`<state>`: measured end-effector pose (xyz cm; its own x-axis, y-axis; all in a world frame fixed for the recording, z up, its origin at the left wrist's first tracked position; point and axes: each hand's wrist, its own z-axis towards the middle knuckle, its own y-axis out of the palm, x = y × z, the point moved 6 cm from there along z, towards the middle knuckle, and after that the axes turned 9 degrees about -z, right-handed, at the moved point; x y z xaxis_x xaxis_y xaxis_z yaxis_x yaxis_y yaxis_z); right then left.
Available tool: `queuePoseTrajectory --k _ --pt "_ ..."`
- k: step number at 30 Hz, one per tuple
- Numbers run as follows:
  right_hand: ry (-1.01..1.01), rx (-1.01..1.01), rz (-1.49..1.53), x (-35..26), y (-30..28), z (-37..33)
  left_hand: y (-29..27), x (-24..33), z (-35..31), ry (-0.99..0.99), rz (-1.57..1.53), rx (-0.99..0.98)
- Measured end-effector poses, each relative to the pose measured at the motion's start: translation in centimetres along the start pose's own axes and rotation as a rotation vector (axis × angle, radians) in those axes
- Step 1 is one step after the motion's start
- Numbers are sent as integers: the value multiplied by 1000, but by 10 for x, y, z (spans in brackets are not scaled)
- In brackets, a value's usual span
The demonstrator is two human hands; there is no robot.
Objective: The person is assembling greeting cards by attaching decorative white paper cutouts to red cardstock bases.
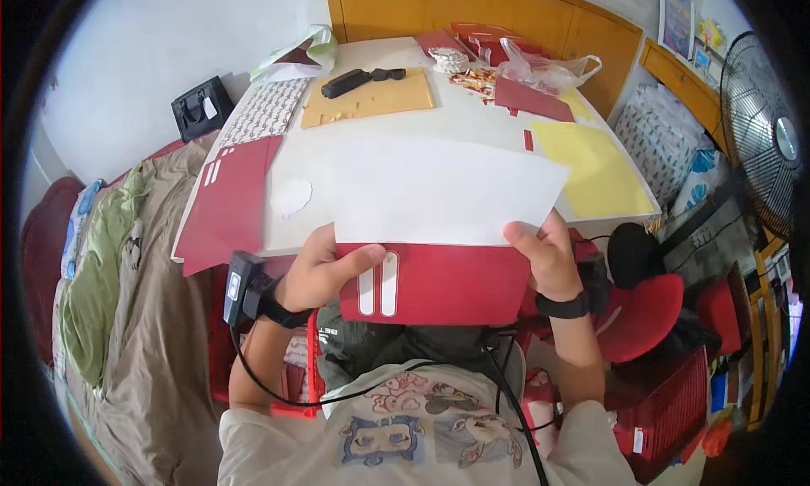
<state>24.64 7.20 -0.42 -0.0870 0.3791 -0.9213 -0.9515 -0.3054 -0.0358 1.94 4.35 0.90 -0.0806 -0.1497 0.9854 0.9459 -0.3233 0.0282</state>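
Note:
My left hand (316,277) and my right hand (547,256) are closed on the two sides of a red sheet (456,283), held above my lap at the table's near edge. Two long white rounded strips lie near the red sheet's left end, beside my left thumb. A blank white sheet (447,191) extends from its upper edge over the table. Whether the white part is a separate sheet or the same one folded I cannot tell. Both thumbs press on top; most of the other fingers are hidden behind. Each wrist wears a black strap.
On the white table (308,148) lie another red sheet (232,203), a patterned sheet (266,110), a tan board (413,98) with a black case (344,83), a yellow sheet (599,170) and a plastic bag (548,68). A fan (764,136) stands right; a bed (148,309) lies left.

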Motion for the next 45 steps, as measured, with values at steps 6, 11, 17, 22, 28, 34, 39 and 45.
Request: queuePoseTrajectory --k 6,11,17,22,28,34,39,45 --pt "-124 -128 105 -9 9 3 -11 -7 5 89 -56 117" --pt "-49 -52 58 -5 5 2 -11 -9 3 167 -131 109" --pt "-251 -274 311 -1 7 1 16 9 -5 385 -81 -441" --pt "-259 -305 307 -4 0 -1 29 -4 -14 295 -349 -632" --pt "-309 -350 -3 -5 18 -6 29 -18 4 22 58 -378" --pt "-386 -401 -268 -12 20 -10 47 -12 7 -127 549 -433" --pt "-56 -450 259 -13 18 -14 44 -8 6 123 560 -390" --pt "-163 -314 -378 -9 26 -13 54 3 7 189 742 -354"
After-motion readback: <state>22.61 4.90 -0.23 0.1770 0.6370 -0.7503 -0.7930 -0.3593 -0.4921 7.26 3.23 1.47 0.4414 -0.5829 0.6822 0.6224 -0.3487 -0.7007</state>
